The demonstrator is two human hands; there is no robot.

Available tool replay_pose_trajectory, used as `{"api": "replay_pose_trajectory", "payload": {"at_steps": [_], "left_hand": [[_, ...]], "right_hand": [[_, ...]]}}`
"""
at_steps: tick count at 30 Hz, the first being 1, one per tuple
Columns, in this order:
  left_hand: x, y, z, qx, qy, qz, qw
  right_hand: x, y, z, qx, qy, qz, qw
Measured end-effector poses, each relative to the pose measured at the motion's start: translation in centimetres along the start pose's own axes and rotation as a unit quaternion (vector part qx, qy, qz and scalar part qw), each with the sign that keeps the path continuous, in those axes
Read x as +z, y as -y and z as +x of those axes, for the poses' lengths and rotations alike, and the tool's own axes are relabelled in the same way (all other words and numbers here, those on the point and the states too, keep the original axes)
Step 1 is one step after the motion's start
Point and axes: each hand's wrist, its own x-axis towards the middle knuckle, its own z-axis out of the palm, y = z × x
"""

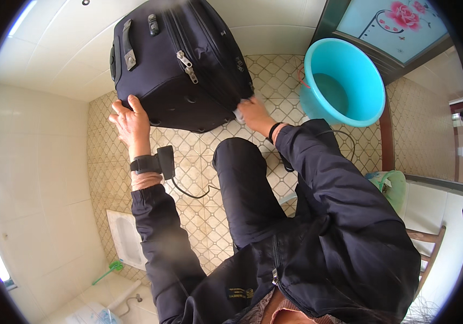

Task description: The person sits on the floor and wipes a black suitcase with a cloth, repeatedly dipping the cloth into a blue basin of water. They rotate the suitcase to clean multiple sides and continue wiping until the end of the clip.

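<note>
A black soft-sided suitcase (158, 92) stands tilted on the tiled floor in front of me. My left hand (132, 125) grips its near left corner, the fingers bent against the fabric. At the near right corner, my right hand (256, 113) is closed around a pale grey cloth (239, 115), pressed to the suitcase's edge; this hand is slightly smeared by motion. Two metal zipper pulls (188, 66) hang on the suitcase's side, and a carry handle (128, 46) runs along its left part.
A turquoise bucket (307, 100) stands to the right, beside a dark-framed door panel (399, 29) with a flower print. Farther back are a green bin (396, 189) and a wooden chair (428, 237). A squat toilet (126, 237) lies at the lower left, near a green brush (115, 265).
</note>
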Motion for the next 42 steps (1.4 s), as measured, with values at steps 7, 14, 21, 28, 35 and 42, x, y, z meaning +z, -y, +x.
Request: {"api": "replay_pose_trajectory", "payload": {"at_steps": [7, 14, 21, 28, 35, 42], "left_hand": [[-2.5, -1.6, 1.2, 0.221, -0.041, 0.034, 0.974], [-0.4, -7.4, 2.9, 0.437, 0.121, -0.049, 0.89], [0.3, -6.1, 1.9, 0.455, 0.107, 0.022, 0.884], [0.2, -6.6, 1.4, 0.428, 0.099, 0.029, 0.898], [-0.2, -6.8, 1.7, 0.442, 0.106, 0.05, 0.889], [-0.2, -6.8, 1.4, 0.438, 0.101, 0.064, 0.891]], "right_hand": [[-9.8, 3.9, -0.2, 0.09, -0.196, 0.4, 0.891], [-11.8, 9.7, 5.5, -0.092, -0.493, 0.123, 0.857], [1.1, 4.5, 0.4, 0.062, -0.118, 0.177, 0.975], [-9.3, 7.7, 0.2, -0.029, -0.315, 0.388, 0.866], [-8.1, 7.4, 3.7, -0.033, -0.329, 0.166, 0.929], [-10.1, 6.2, -0.1, 0.03, -0.234, 0.287, 0.928]]}}
